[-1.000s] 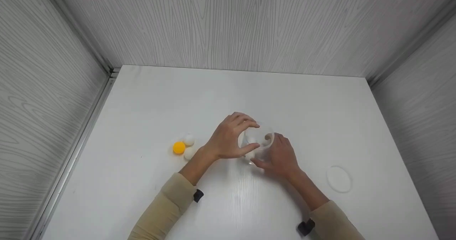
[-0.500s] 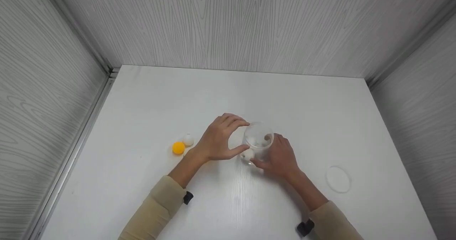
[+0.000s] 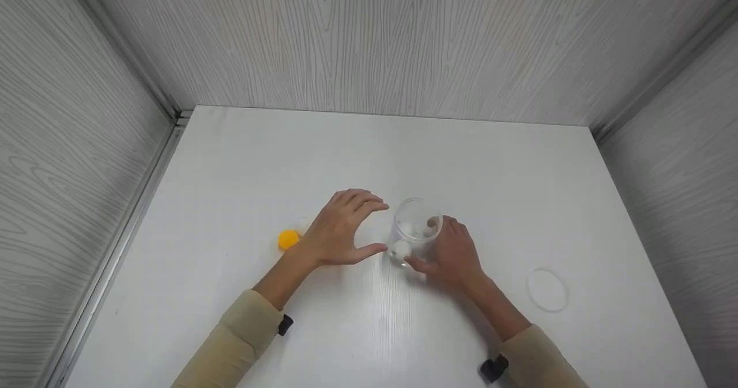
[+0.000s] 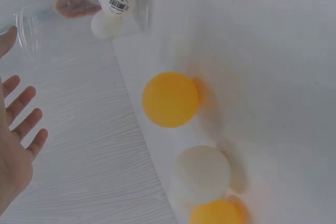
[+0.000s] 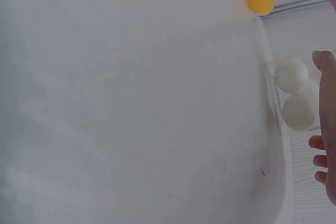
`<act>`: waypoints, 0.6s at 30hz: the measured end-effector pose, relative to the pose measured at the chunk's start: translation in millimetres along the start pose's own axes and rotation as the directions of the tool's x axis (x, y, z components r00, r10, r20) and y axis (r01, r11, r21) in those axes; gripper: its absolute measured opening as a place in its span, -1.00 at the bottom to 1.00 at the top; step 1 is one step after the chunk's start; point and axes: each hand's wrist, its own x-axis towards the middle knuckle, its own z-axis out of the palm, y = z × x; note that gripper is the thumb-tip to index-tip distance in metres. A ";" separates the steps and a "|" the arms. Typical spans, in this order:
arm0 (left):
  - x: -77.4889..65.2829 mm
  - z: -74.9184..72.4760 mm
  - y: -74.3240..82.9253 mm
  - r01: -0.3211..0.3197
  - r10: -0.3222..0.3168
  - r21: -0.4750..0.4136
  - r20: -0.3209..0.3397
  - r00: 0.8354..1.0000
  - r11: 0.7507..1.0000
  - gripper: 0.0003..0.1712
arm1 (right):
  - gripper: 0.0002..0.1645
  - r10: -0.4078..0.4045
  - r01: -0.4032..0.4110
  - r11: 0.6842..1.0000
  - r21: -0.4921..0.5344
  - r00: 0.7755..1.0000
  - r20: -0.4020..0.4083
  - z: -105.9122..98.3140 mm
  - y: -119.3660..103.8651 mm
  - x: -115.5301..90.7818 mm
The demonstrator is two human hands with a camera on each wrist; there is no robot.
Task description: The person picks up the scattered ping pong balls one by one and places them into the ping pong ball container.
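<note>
My right hand [image 3: 455, 252] grips the side of a clear plastic jar [image 3: 396, 226], which stands upright with its mouth uncovered. White ping-pong balls [image 3: 400, 249] lie at its bottom; one carries a dark printed mark [image 4: 119, 5] in the left wrist view. To the left of the jar, my left hand [image 3: 340, 232] is apart from it, fingers spread and holding nothing. Beyond my left wrist sits an orange ping-pong ball [image 3: 287, 239]. In the left wrist view a white ball [image 4: 202, 174] and a second orange ball [image 4: 216, 213] lie near another orange one [image 4: 170, 99].
A thin pale ring-like outline [image 3: 546, 290] lies flat on the white table [image 3: 346, 151], to the right of my right forearm. Grey wood-grain panels [image 3: 369, 42] enclose the table at the back and both sides.
My left hand has drawn away from the jar's mouth to the left, over toward the loose balls, and its arm now covers some of them. The right hand and jar have stayed put.
</note>
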 end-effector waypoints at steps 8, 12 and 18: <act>-11.6 -0.3 -6.9 0.014 -0.016 0.043 0.070 0.997 0.999 -0.26 | 0.06 -0.008 0.008 1.000 -0.020 1.000 0.000 -0.7 0.6 0.5; -17.1 -2.5 -10.3 0.020 -0.023 0.046 0.077 0.997 0.999 -0.26 | 0.06 -0.003 0.004 1.000 -0.026 1.000 0.011 -0.8 0.4 0.9; -30.0 -2.5 -19.1 0.019 -0.022 0.052 0.054 0.998 0.998 -0.30 | 0.05 -0.020 0.020 0.999 -0.033 1.000 0.010 -0.1 0.9 0.4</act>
